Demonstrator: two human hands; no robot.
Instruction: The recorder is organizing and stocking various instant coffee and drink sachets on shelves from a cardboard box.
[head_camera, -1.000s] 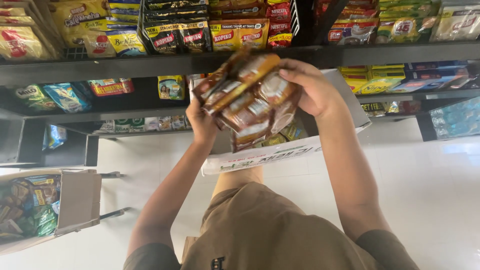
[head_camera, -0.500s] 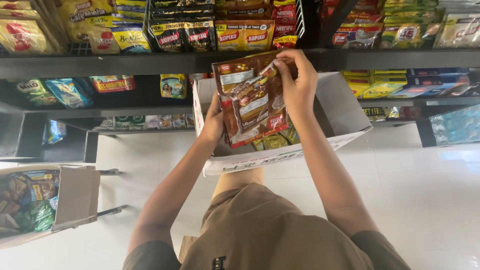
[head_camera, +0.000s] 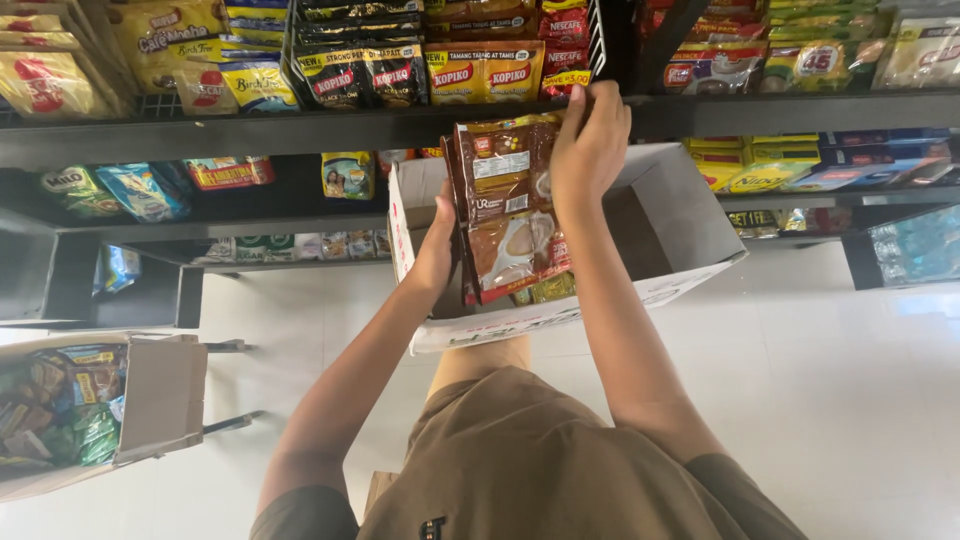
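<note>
Two bare hands in view: left hand (head_camera: 437, 245), right hand (head_camera: 588, 140). One strip of brown foil sachets (head_camera: 505, 205) between them, the sachet count unclear. Two open cardboard boxes: one white box (head_camera: 690, 220), one grey-sided box (head_camera: 150, 400). Three black metal shelf tiers (head_camera: 200, 135) visible.

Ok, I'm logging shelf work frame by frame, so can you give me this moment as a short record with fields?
Setting: shop aisle, black shelves stocked with packets
Left hand: steadies the side of a stack of brown sachet packs
Right hand: grips the stack's top, near the shelf edge
Below the stack: open cardboard box
Lower left: second box of packets
Floor: white tiles
</note>
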